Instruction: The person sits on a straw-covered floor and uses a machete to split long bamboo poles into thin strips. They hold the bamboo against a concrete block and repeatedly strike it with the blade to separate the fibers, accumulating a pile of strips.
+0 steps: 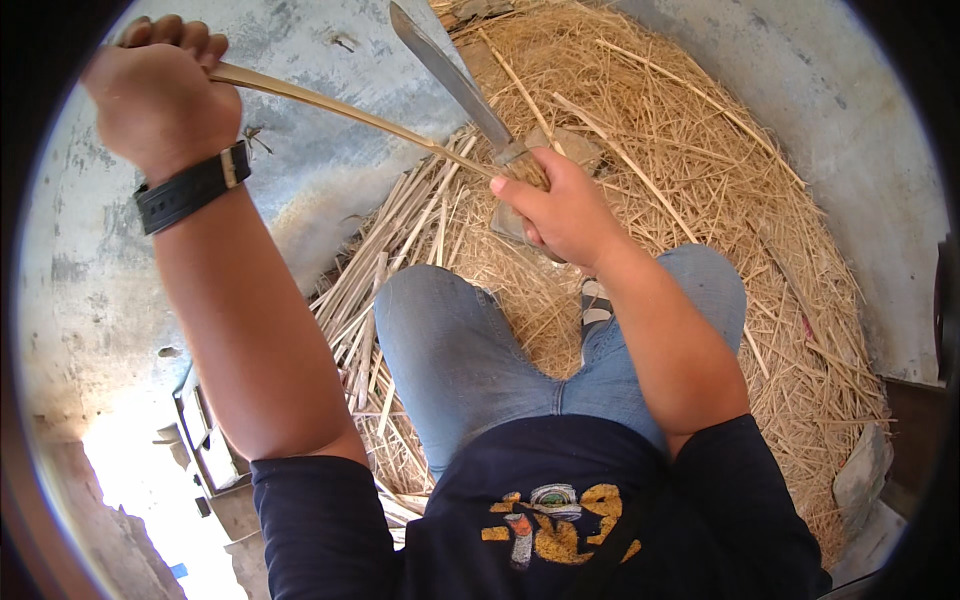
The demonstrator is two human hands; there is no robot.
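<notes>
My left hand (165,95), raised at the upper left, is closed round one end of a long, thin bamboo strip (330,103). The strip slants down to the right, its other end meeting my right thumb. My right hand (572,210) grips the handle of a large knife (450,78) in front of my knees. Its long grey blade points up and to the left, away from me. The strip's near end lies beside the knife handle; whether the thumb pinches it there is hard to make out.
A heap of straw-coloured shavings (690,150) spreads around my legs. Several split bamboo strips (400,225) lie in a pile by my left knee. Worn grey walls (300,45) rise at left and right. A flat stone (863,465) leans at the lower right.
</notes>
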